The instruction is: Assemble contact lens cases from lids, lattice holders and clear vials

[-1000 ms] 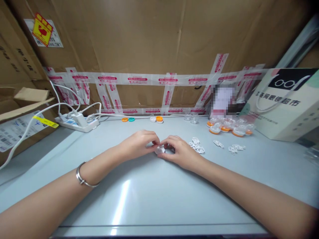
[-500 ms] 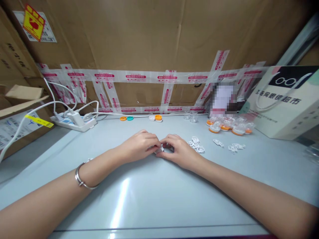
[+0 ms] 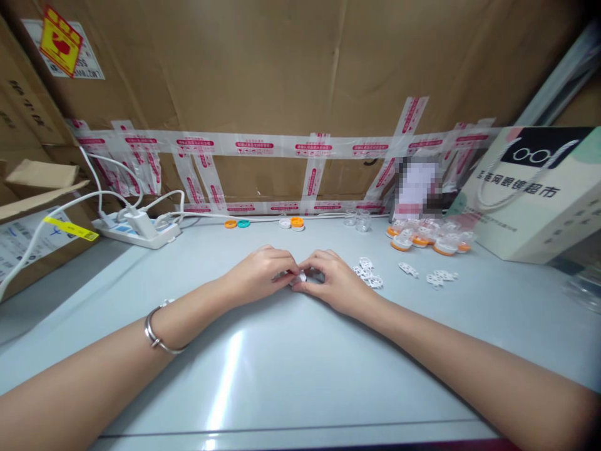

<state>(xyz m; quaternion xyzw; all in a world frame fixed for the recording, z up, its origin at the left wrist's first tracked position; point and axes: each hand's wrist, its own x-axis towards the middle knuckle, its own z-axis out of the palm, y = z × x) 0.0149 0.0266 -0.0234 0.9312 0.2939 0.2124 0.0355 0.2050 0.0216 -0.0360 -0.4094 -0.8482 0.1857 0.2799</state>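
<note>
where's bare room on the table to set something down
Bare table runs between the left hand, right hand and near edge. Another patch lies between the power strip and left hand. It's crowded back right: orange-bottomed pieces beside the bag.

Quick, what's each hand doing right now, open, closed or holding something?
Left hand: fingers at a small white piece; whether its grip is closed cannot be told.
Right hand: closed, holding that piece between thumb and finger.

The left hand (image 3: pixel 265 272) and right hand (image 3: pixel 338 285) are bare, like both forearms (image 3: pixel 446 341) — save a slim, shiny silver-coloured bangle (image 3: pixel 149 330) on the left one.
</note>
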